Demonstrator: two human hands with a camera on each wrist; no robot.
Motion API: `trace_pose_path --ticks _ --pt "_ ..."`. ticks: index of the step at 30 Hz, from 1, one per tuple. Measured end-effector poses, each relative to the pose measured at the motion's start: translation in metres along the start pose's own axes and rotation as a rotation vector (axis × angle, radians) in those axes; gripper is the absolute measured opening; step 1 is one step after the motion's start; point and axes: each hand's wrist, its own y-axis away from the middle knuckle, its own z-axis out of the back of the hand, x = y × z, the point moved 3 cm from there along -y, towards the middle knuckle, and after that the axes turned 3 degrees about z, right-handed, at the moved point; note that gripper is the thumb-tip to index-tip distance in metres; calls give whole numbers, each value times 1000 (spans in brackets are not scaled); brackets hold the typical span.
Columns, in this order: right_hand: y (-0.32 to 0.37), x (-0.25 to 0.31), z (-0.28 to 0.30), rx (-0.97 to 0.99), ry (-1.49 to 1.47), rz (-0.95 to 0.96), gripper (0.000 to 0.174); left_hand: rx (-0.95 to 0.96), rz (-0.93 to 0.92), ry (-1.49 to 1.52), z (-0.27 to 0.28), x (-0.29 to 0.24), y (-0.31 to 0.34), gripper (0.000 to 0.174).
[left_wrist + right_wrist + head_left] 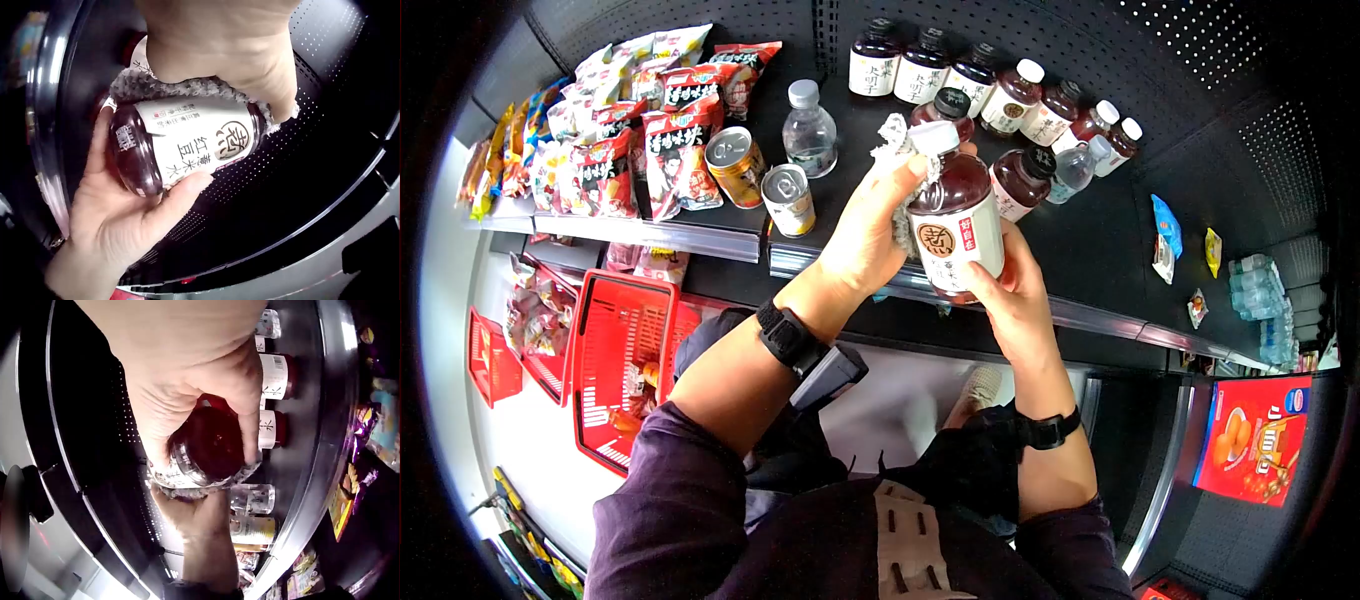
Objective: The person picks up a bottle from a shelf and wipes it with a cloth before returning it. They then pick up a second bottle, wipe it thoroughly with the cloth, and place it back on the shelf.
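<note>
Dark-red, the bottle (pixel 956 240) was held tilted at the shelf edge (pixel 1090 314), long axis running from cap (pixel 934 138), where the left hand (pixel 862 235) clamped a grey cloth (pixel 891 142) alongside, down to the base (pixel 953 295), nearer the right hand (pixel 1015 290), which gripped it.

Reads 好自在 in a red patch (pixel 967 235) on the front bottle (pixel 952 195), 红豆薏米水 on its white label (pixel 178 140). Shows 味块 on a red snack bag (pixel 682 160), 水 on a shelf bottle (pixel 274 376). Too small to read elsewhere.
</note>
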Motion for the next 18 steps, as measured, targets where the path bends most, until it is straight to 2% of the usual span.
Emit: trace_pose_path --ticks 3,4,5,7,8,12,15,18 --pt "-1 5 1 -100 108 143 52 -12 85 47 1 15 2 52" --pt "-1 1 6 -135 76 138 51 27 71 -4 -1 19 3 56" --pt "-2 -3 11 -144 35 80 49 -23 108 -107 -1 25 6 65" --pt "-5 -2 14 -156 -76 88 47 46 11 -221 -15 29 8 76" --pt "-3 0 13 -164 -96 71 46 76 33 -160 -20 29 8 83" --pt "-1 12 14 -177 -192 41 46 97 58 -148 -23 36 5 87" --pt "-1 14 18 -181 -239 57 48 135 26 -258 -26 41 6 88" --pt "-1 18 20 -198 -198 93 49 108 55 -261 -24 43 8 80"
